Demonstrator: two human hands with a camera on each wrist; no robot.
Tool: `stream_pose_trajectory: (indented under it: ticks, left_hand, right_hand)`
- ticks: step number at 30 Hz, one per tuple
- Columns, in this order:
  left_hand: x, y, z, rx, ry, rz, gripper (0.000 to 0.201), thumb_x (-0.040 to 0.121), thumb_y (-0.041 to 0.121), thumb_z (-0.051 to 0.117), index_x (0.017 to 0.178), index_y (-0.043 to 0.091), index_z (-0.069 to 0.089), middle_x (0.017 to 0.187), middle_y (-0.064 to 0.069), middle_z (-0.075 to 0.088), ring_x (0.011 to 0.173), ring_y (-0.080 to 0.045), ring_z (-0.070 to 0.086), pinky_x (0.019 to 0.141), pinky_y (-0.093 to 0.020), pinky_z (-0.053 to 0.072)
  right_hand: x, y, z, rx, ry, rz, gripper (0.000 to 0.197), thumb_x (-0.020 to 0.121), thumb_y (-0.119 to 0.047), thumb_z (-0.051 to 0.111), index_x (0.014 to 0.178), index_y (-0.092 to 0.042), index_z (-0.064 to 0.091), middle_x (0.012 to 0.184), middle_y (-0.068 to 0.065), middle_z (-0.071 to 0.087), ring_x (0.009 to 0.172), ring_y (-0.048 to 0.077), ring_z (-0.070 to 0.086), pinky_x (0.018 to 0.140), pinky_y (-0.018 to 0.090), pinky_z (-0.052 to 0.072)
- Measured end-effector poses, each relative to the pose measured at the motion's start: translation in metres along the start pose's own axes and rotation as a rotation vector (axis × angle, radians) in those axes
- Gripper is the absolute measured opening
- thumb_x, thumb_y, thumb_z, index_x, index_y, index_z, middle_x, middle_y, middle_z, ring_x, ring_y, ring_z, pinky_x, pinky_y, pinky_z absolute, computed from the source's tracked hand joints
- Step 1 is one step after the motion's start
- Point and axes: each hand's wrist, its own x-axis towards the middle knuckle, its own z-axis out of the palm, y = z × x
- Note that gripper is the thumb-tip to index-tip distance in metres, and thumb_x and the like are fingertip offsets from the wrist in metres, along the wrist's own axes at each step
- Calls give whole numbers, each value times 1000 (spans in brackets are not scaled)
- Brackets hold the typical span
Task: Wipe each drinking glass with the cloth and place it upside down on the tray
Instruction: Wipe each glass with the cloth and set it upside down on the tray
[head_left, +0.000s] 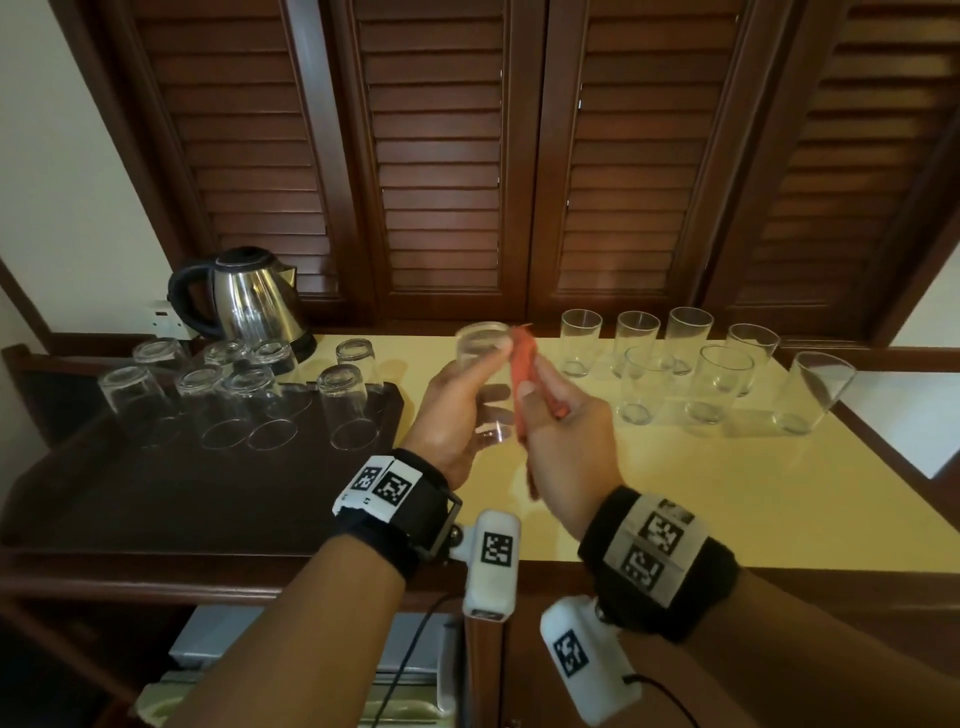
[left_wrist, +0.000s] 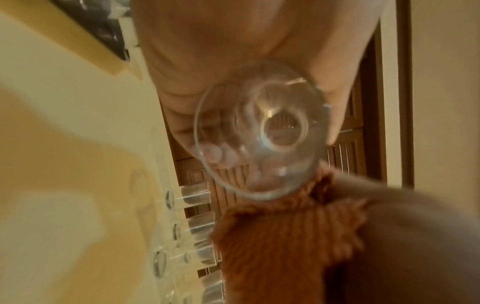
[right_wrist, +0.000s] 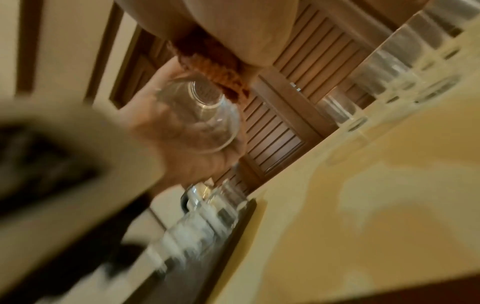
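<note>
My left hand (head_left: 460, 400) grips a clear drinking glass (head_left: 480, 358) upright above the yellow counter, its base (left_wrist: 259, 133) facing the left wrist camera. My right hand (head_left: 550, 415) pinches an orange-red cloth (head_left: 524, 364) and presses it against the glass's right side near the rim; the cloth (left_wrist: 285, 236) hangs below the glass. The glass (right_wrist: 205, 115) and cloth (right_wrist: 207, 67) also show in the right wrist view. Several glasses (head_left: 249, 395) stand upside down on the dark tray (head_left: 130, 493) at the left. Several upright glasses (head_left: 717, 379) stand at the right rear.
A steel kettle (head_left: 249, 301) stands behind the tray. Louvred wooden doors (head_left: 467, 156) close off the back. The yellow counter (head_left: 727, 493) ends in a wooden front edge near my wrists, with an angled edge at the far right.
</note>
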Motion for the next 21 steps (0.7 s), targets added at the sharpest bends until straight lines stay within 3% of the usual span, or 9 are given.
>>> stream_pose_trajectory:
  ticks: [3, 5, 8, 11, 13, 16, 17, 19, 21]
  left_hand:
    - [0, -2, 0, 24, -55, -81, 55, 102, 60, 53, 138, 18, 58, 111, -21, 73, 98, -30, 72, 80, -39, 57]
    - [-1, -7, 1, 32, -74, -55, 59, 99, 54, 65, 140, 12, 57, 114, -27, 70, 97, -34, 67, 75, -38, 54]
    - [-1, -9, 0, 5, 18, 30, 60, 94, 64, 62, 133, 18, 67, 111, -17, 74, 94, -30, 68, 79, -38, 52]
    - [-3, -10, -1, 3, -47, -59, 55, 104, 58, 49, 139, 17, 57, 109, -17, 72, 99, -29, 69, 92, -44, 53]
    - [-3, -13, -1, 3, -49, -37, 58, 98, 51, 64, 140, 11, 57, 110, -17, 70, 93, -28, 67, 80, -38, 53]
    - [-3, -10, -1, -7, 36, 33, 60, 92, 63, 66, 134, 19, 65, 119, -16, 73, 96, -29, 69, 80, -39, 53]
    - [-3, -10, -2, -15, 27, 9, 57, 97, 65, 58, 134, 21, 64, 118, -17, 74, 101, -31, 69, 85, -43, 54]
    - [-4, -10, -2, -7, -29, -58, 52, 103, 59, 51, 137, 19, 57, 117, -25, 73, 102, -32, 70, 90, -45, 56]
    - [-1, -13, -3, 2, -37, -40, 57, 98, 52, 66, 138, 12, 58, 123, -30, 69, 94, -33, 69, 77, -40, 56]
  right_hand:
    - [8, 4, -1, 27, 51, 16, 43, 105, -23, 53, 146, -34, 49, 121, -8, 70, 84, 5, 70, 63, 18, 55]
    - [19, 2, -8, 71, 102, 44, 41, 105, -23, 52, 145, -32, 51, 126, -7, 69, 105, 3, 67, 78, 12, 50]
    - [4, 1, 1, -21, -6, -28, 43, 106, -25, 50, 146, -40, 47, 106, -11, 73, 72, -4, 64, 62, 19, 55]
    - [10, 7, -1, 13, 44, -23, 41, 105, -24, 52, 144, -37, 51, 126, -10, 67, 88, 1, 66, 73, 20, 55]
    - [21, 8, -7, 89, 103, 42, 38, 105, -24, 52, 140, -39, 56, 115, -12, 68, 96, 8, 66, 84, 23, 53]
    - [6, 5, 2, 5, -15, -5, 41, 106, -28, 51, 142, -47, 46, 94, -13, 68, 62, 3, 58, 56, 21, 48]
    - [3, 7, 4, 3, -26, 0, 43, 105, -28, 51, 144, -45, 44, 103, -8, 72, 63, 5, 59, 56, 22, 50]
    - [15, 12, 1, 9, 41, 18, 42, 104, -28, 53, 145, -35, 50, 125, -4, 70, 87, 5, 62, 76, 21, 52]
    - [24, 11, -4, 80, 86, 62, 39, 105, -26, 53, 142, -34, 56, 116, -8, 70, 92, 2, 62, 80, 20, 50]
